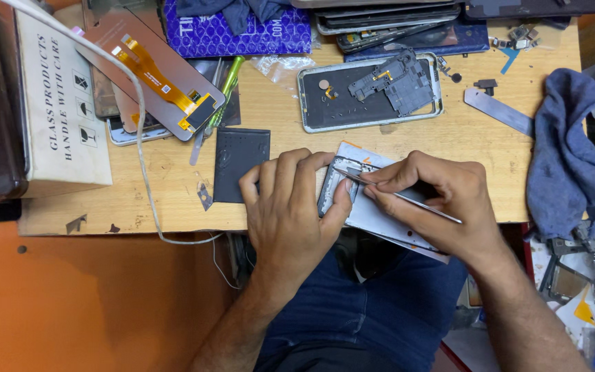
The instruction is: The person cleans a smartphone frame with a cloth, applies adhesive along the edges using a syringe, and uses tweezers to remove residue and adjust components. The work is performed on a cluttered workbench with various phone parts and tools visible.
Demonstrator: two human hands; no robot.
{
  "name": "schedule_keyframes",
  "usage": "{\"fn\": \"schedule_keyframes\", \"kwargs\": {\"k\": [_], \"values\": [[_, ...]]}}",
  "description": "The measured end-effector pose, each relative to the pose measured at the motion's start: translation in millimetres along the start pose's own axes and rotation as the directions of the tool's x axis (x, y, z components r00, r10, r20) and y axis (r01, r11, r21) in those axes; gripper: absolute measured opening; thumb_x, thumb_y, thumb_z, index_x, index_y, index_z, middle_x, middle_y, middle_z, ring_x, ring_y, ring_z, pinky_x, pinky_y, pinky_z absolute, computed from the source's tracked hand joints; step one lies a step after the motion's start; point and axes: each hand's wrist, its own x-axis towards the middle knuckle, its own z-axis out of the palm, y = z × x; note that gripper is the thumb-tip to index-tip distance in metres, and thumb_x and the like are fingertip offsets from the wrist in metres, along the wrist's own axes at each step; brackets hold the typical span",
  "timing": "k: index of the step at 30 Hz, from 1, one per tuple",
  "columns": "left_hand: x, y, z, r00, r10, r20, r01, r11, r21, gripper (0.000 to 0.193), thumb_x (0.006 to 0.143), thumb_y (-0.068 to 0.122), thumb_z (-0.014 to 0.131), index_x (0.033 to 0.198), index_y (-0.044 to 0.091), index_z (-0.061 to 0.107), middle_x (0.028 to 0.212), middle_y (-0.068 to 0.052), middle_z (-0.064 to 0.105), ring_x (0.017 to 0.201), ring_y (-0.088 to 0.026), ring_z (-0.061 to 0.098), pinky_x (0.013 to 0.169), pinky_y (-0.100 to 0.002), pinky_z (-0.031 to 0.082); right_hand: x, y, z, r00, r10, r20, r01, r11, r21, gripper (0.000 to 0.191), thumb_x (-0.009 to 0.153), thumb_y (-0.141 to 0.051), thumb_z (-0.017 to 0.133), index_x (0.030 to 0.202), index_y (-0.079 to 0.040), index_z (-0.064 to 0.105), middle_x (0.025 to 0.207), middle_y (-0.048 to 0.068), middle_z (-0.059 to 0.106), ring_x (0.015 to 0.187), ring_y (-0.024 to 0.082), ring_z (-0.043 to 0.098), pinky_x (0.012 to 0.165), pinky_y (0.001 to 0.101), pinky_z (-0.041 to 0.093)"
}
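Note:
My left hand grips one end of an opened phone frame at the front edge of the wooden table, thumb pressed on its dark inner part. My right hand pinches thin metal tweezers, whose tips rest on the top of the phone frame near my left thumb. The lower part of the frame is hidden under my right hand.
A second opened phone body with loose dark parts lies behind. A screen panel with an orange flex cable, a green screwdriver, a dark flat pad, a white box, a metal strip and a blue cloth surround them.

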Motion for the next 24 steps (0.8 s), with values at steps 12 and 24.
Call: {"fn": "schedule_keyframes", "kwargs": {"k": [12, 24], "values": [[-2.6, 1.1, 1.6, 1.000, -0.010, -0.012, 0.010, 1.000, 0.017, 0.038, 0.092, 0.032, 0.077, 0.120, 0.008, 0.068, 0.114, -0.006, 0.064, 0.109, -0.023, 0.058, 0.101, -0.044, 0.036, -15.0, 20.1, -9.9, 0.966, -0.032, -0.255, 0.098, 0.963, 0.251, 0.019, 0.096, 0.008, 0.075, 0.097, 0.002, 0.057, 0.103, 0.024, 0.073, 0.100, 0.022, 0.076, 0.089, 0.0309, 0.064], [-25.0, 9.5, -22.0, 0.911, 0.403, -0.081, -0.411, 0.899, -0.153, 0.024, 0.093, 0.037, 0.083, 0.107, 0.021, 0.071, 0.096, 0.010, 0.066, 0.091, -0.011, 0.061, 0.085, -0.036, 0.040, -91.9, 14.0, -18.0, 0.981, 0.188, -0.052, -0.123, 0.803, 0.583, 0.019, 0.082, 0.009, 0.077, 0.092, 0.003, 0.063, 0.101, 0.027, 0.078, 0.088, 0.026, 0.077, 0.083, 0.0364, 0.066]]}}
